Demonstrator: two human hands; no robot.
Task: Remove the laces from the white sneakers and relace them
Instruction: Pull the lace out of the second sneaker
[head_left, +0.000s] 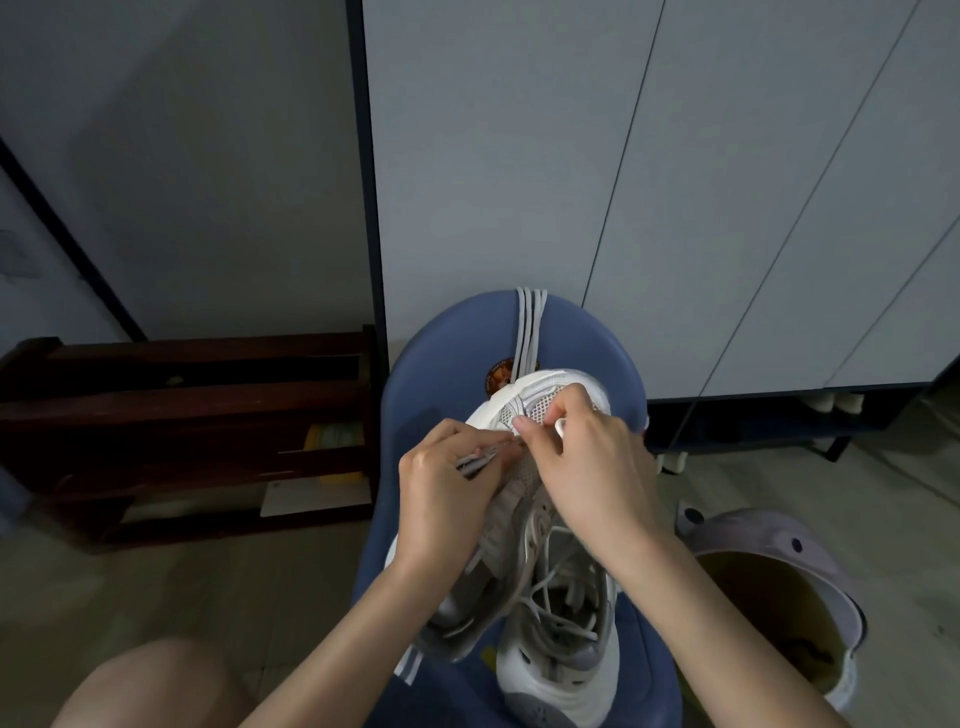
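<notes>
The room is dim, with a cool grey cast and soft light falling from above onto the hands and the pale cabinet doors (675, 182), which show no glare. The wall (182, 156) at left sinks into broad shadow, and the dark shelf (182, 431) loses detail. Straight lines bow toward the edges, and the corners look soft.

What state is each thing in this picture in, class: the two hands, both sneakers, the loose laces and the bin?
Left hand: fingers pinching grey lace ends.
Right hand: fingers pinching at the mesh toe eyelets.
Sneaker being worked on: lying on the blue chair, toe away from the person.
Second sneaker: laced, lying beside it.
Loose laces: draped over the chair's far edge.
Bin: open.
</notes>
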